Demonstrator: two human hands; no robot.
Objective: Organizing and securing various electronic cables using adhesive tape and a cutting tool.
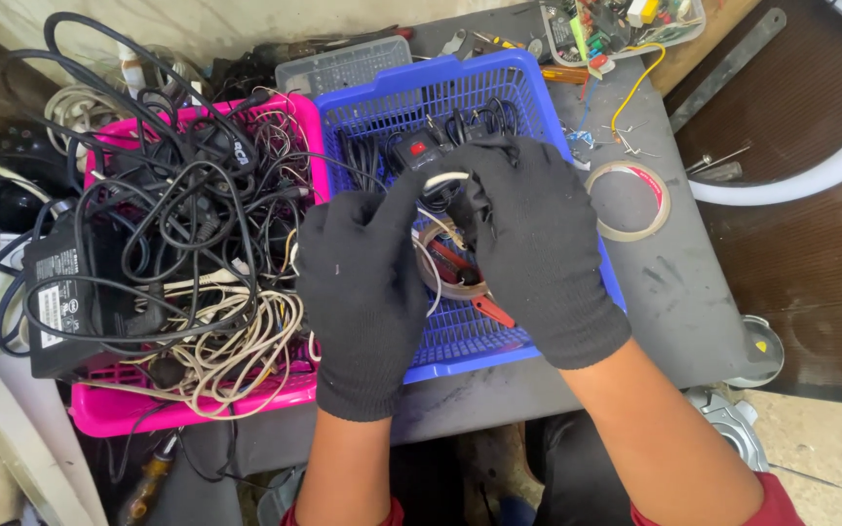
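Observation:
Both my hands wear black knit gloves and meet over a blue plastic basket [499, 83]. My left hand [363, 282] and my right hand [538, 244] pinch a loop of white cable [443, 179] between them, beside a small black switch with a red button [415, 151]. Black cords lie in the basket behind the hands. Under my hands a roll of tape [452, 282] and a red-handled tool [491, 310] rest on the basket floor.
A pink basket [119, 409] at left is heaped with tangled black and white cables and a black power adapter [60, 302]. A tape ring [628, 201] lies on the grey table at right. A tray of circuit boards [616, 24] stands at the back. A white curved tube [830, 156] arcs at the far right.

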